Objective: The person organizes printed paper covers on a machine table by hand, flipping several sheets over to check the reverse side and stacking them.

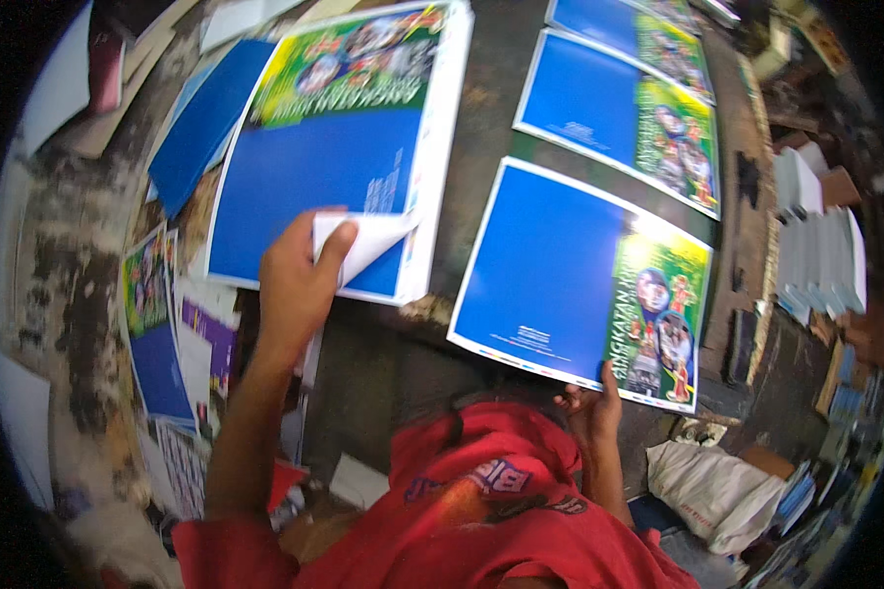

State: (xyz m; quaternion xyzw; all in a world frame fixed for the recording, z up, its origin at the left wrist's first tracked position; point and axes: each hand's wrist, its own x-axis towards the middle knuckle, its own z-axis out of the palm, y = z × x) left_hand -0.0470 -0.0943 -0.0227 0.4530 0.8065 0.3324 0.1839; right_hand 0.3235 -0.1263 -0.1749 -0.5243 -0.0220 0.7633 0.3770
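The stack of printed sheets [314,191] lies on the bench [486,113] with its long axis running away from the person, the far end leaning rightward. Its plain blue half is nearer the body; the green-and-yellow picture half points away. The single sheet [540,265] to the right lies crosswise, blue half leftward and picture half rightward, its right end slanting nearer the body. Two more sheets [584,113] of the same design lie in a row beyond it, turned the same way.

On the stack, large white lettering crosses the picture half upside down to the person, and small pale lines run sideways over the blue. On the single sheet, the large white lettering runs sideways along the picture half, while a small white text block sits upright near the blue half's near edge.

The stack extends beyond the left hand [304,270], which is closed, thumb against fingers, on the top sheet's near part; this curls up, baring its white underside. The single sheet lies just beyond the right hand [594,412], whose thumb overlaps its near edge. Those fingers are partly curled; whether they pinch the sheet cannot be told.
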